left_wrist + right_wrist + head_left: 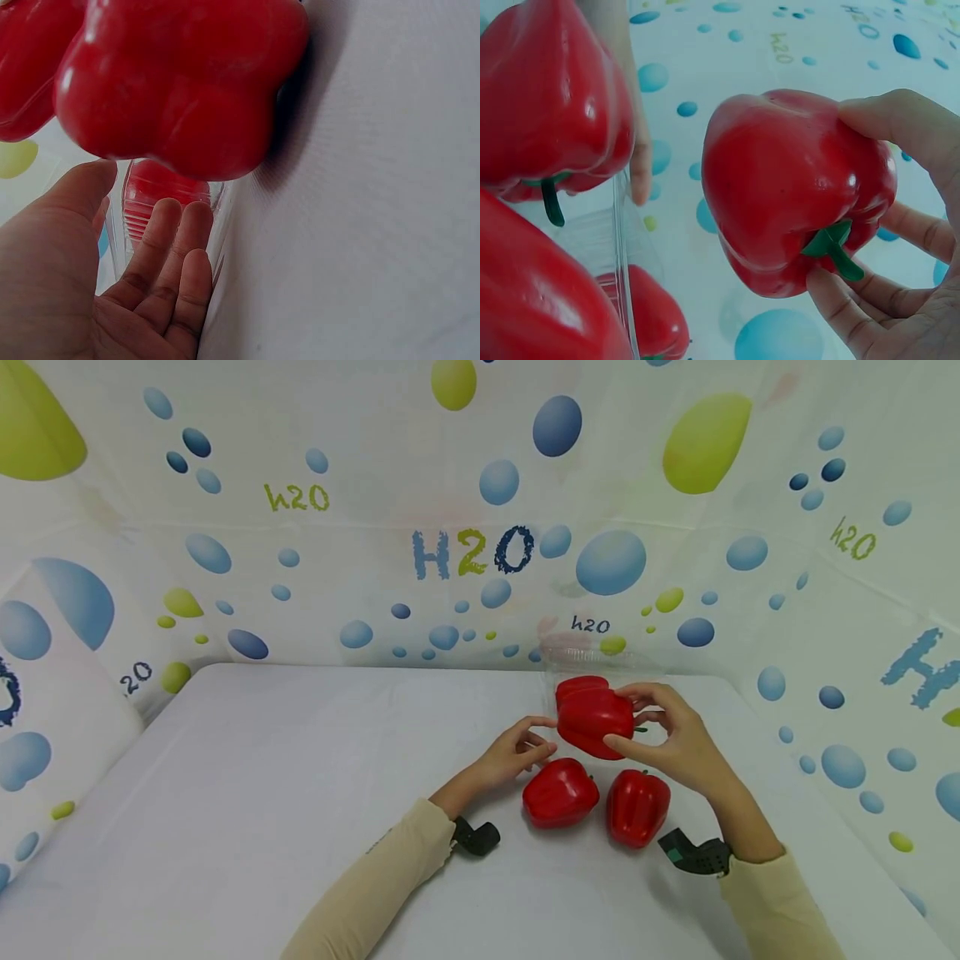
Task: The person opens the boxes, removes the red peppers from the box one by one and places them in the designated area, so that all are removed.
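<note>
My right hand (678, 739) grips a red bell pepper (595, 720) with a green stem, thumb on one side and fingers on the other. The pepper is above the table, in front of a clear plastic container (603, 657). Behind it, a second red bell pepper (581, 683) shows inside the container, partly hidden. My left hand (513, 753) is beside the container's near left side, its fingers loosely bent and holding nothing. Whether they touch the plastic, I cannot tell. Two more bell peppers, a left one (561, 793) and a right one (638, 807), lie on the table between my arms.
A white tabletop (262, 793) extends to the left and toward the front. Behind it hangs a white sheet (360, 577) printed with blue and green drops and H2O lettering. Black wrist cameras, a left one (476, 838) and a right one (696, 852), jut from my forearms.
</note>
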Available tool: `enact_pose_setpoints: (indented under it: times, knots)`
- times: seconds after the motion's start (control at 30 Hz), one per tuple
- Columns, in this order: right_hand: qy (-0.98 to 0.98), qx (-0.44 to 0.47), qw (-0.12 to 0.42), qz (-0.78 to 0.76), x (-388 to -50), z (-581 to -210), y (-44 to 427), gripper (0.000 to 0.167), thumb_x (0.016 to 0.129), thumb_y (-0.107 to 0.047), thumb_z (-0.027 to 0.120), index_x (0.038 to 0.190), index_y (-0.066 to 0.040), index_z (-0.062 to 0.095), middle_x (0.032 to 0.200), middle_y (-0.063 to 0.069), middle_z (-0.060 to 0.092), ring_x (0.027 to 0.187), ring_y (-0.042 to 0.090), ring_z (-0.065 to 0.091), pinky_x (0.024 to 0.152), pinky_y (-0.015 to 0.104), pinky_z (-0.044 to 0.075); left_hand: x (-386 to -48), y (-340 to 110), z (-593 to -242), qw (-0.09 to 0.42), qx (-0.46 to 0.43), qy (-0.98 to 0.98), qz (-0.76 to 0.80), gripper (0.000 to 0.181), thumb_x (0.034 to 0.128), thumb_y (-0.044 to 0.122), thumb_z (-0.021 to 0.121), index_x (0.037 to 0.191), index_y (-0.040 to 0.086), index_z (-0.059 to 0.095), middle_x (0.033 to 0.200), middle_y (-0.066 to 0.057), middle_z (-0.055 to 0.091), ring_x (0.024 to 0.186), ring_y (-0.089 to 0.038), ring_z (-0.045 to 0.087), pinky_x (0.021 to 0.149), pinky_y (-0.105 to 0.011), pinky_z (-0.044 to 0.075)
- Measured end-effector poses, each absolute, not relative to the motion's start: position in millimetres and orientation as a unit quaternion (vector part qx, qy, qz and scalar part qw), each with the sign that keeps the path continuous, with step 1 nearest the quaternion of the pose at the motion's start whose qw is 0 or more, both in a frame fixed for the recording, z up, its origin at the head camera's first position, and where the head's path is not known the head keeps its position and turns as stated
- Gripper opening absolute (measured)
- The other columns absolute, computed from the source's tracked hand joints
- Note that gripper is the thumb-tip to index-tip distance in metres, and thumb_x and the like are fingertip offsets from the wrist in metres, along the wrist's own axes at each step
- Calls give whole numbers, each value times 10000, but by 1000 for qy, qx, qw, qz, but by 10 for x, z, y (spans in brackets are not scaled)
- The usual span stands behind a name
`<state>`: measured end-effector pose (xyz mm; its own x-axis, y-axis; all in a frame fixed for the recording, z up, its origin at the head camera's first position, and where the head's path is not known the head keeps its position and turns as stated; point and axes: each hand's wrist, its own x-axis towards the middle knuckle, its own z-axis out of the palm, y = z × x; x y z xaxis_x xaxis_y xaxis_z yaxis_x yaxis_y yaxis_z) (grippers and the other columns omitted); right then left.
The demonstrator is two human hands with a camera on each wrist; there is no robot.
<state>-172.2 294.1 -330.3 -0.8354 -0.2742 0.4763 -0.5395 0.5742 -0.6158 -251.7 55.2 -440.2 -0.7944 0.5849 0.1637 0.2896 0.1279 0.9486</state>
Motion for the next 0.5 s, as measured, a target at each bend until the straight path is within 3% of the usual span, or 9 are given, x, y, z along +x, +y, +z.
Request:
enact_pose_setpoints:
  times: [0.5]
  knots:
    - [-865, 268, 170, 389, -1672, -3303, 2835, 609, 725, -29, 813, 1272, -56, 548, 1194, 72, 574, 1006, 77, 538, 806, 159, 502, -2535, 554, -4430, 125, 302, 732, 598, 438, 995, 126, 552, 1411, 81, 419, 1167, -218, 642, 958, -292, 665, 725, -256, 522]
